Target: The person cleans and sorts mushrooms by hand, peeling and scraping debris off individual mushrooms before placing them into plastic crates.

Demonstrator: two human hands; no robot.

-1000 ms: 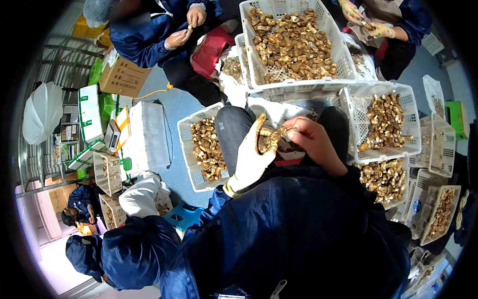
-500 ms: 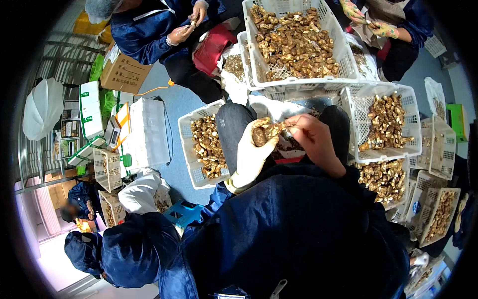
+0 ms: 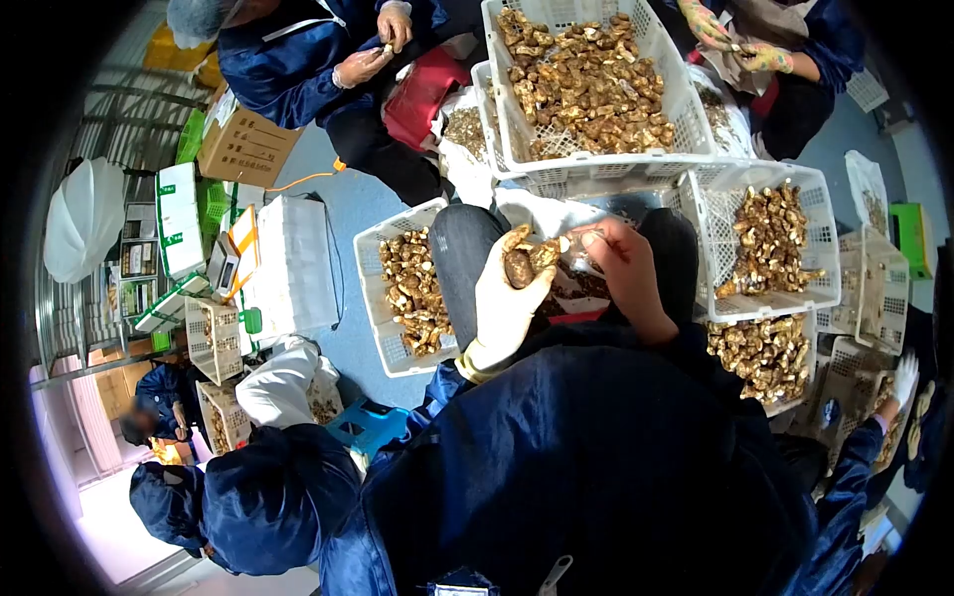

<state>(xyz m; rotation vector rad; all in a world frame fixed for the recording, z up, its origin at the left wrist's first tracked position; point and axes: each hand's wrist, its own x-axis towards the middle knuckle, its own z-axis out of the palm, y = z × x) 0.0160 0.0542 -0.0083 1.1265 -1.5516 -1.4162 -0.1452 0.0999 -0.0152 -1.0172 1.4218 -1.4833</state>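
My left hand (image 3: 505, 303), in a pale glove, is wrapped round a brown mushroom (image 3: 530, 260) above my lap. Its pale stem end points right. My bare right hand (image 3: 626, 263) is just to the right of that end, a small gap from it, fingers pinched together; what they hold, if anything, is too small to name. Below and between my knees lies a white bag (image 3: 522, 210) with dark scraps and something red. A white crate (image 3: 373, 298) of mushrooms stands beside my left knee.
A large crate of mushrooms (image 3: 606, 159) stands ahead, with two more (image 3: 830, 283) (image 3: 785, 405) at the right. Two people work across from me, another sits at lower left. A gloved hand (image 3: 905, 379) reaches over crates at far right. Cartons (image 3: 248, 149) stand left.
My right hand has drawn back slightly from the stem end, which now shows pale. My left hand has turned the mushroom. Another person's gloved hand and sleeve have appeared at the right.
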